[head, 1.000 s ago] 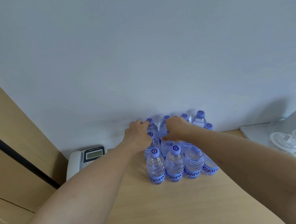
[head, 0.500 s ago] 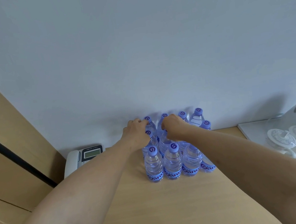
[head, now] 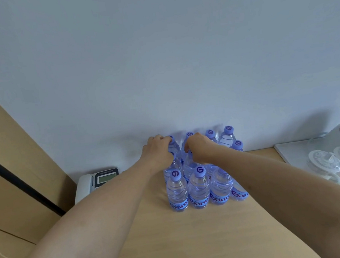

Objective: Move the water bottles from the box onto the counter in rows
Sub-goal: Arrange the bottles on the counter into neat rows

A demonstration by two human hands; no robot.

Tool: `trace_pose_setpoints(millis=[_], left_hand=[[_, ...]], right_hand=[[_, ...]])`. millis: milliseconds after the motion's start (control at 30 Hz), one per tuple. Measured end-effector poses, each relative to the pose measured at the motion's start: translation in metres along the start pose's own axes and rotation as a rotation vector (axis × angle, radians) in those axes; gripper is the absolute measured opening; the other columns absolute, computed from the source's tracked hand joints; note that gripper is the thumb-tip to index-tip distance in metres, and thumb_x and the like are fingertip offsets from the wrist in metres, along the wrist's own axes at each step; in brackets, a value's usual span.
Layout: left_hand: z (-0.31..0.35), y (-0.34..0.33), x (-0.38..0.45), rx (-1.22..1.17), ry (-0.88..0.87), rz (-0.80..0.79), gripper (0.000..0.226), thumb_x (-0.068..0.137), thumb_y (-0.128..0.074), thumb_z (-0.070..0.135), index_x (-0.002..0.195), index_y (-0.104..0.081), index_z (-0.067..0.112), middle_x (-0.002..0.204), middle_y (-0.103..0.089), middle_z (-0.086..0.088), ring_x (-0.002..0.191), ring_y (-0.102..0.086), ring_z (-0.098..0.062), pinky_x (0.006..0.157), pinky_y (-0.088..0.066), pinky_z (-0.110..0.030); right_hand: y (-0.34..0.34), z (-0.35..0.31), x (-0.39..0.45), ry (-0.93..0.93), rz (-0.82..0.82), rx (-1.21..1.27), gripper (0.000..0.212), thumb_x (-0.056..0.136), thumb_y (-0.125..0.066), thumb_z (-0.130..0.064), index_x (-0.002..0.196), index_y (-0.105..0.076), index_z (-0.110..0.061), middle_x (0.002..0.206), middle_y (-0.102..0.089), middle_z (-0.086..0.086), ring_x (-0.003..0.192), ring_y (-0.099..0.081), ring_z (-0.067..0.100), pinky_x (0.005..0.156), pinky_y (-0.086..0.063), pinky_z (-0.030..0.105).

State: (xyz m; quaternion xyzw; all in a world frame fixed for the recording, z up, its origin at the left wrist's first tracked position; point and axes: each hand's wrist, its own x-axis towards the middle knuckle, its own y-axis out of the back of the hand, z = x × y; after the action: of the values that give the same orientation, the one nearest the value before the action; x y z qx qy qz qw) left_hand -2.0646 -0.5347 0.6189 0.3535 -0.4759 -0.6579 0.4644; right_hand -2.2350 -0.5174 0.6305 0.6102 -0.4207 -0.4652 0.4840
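- Head view: water bottles (head: 198, 189) upright in rows on counter (head: 197, 241), against wall.
- Left hand (head: 159, 151) fingers curled round back-left bottle (head: 174, 147).
- Right hand (head: 199, 146) fingers curled on neighbouring bottle (head: 189, 162).

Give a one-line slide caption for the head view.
Both hands, left hand and right hand, reach among upright water bottles grouped in rows on the wooden counter against the wall.
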Motion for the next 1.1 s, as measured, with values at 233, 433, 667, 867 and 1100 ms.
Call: trace_pose_setpoints(millis=[233, 433, 667, 867, 1100], left_hand=[[0.004, -0.001, 0.002, 0.021, -0.008, 0.0, 0.052, 0.082, -0.051, 0.013, 0.134, -0.048, 0.021, 0.129, -0.049, -0.006, 0.12, -0.04, -0.029, 0.092, -0.043, -0.039], [0.011, 0.005, 0.006, -0.002, -0.007, 0.007, 0.049, 0.077, -0.054, 0.01, 0.126, -0.053, 0.02, 0.126, -0.05, -0.003, 0.119, -0.04, -0.028, 0.092, -0.043, -0.039], [0.031, 0.001, 0.013, 0.033, -0.039, 0.034, 0.049, 0.087, -0.047, 0.015, 0.136, -0.047, 0.019, 0.134, -0.048, -0.006, 0.124, -0.038, -0.03, 0.096, -0.042, -0.043], [0.044, -0.003, 0.016, 0.024, -0.042, 0.022, 0.047, 0.085, -0.048, 0.012, 0.132, -0.049, 0.019, 0.132, -0.048, -0.006, 0.123, -0.038, -0.029, 0.095, -0.042, -0.041], [0.056, -0.009, 0.023, 0.052, -0.042, 0.008, 0.053, 0.083, -0.05, 0.013, 0.135, -0.047, 0.02, 0.132, -0.047, -0.006, 0.123, -0.037, -0.028, 0.096, -0.042, -0.041]], right_hand=[[-0.002, 0.002, -0.001, 0.004, -0.007, 0.013, 0.043, 0.08, -0.052, 0.01, 0.12, -0.064, 0.0, 0.124, -0.061, 0.023, 0.105, -0.062, 0.034, 0.086, -0.055, 0.048], [0.005, 0.015, -0.001, 0.017, -0.027, 0.097, 0.052, 0.073, -0.082, -0.021, 0.122, -0.066, -0.014, 0.119, -0.066, 0.008, 0.111, -0.059, 0.025, 0.09, -0.053, 0.038], [0.018, 0.041, -0.006, -0.071, 0.109, 0.093, 0.032, 0.082, -0.068, -0.033, 0.108, -0.07, -0.014, 0.105, -0.067, 0.006, 0.101, -0.061, 0.025, 0.079, -0.055, 0.039], [0.013, 0.056, -0.01, -0.118, 0.084, 0.0, 0.035, 0.082, -0.068, -0.043, 0.094, -0.064, -0.01, 0.094, -0.062, 0.006, 0.088, -0.062, 0.027, 0.065, -0.05, 0.033], [0.008, 0.06, -0.013, -0.043, 0.008, -0.081, 0.043, 0.077, -0.073, -0.023, 0.058, -0.036, -0.014, 0.064, -0.038, 0.001, 0.061, -0.046, 0.021, 0.042, -0.026, 0.025]])
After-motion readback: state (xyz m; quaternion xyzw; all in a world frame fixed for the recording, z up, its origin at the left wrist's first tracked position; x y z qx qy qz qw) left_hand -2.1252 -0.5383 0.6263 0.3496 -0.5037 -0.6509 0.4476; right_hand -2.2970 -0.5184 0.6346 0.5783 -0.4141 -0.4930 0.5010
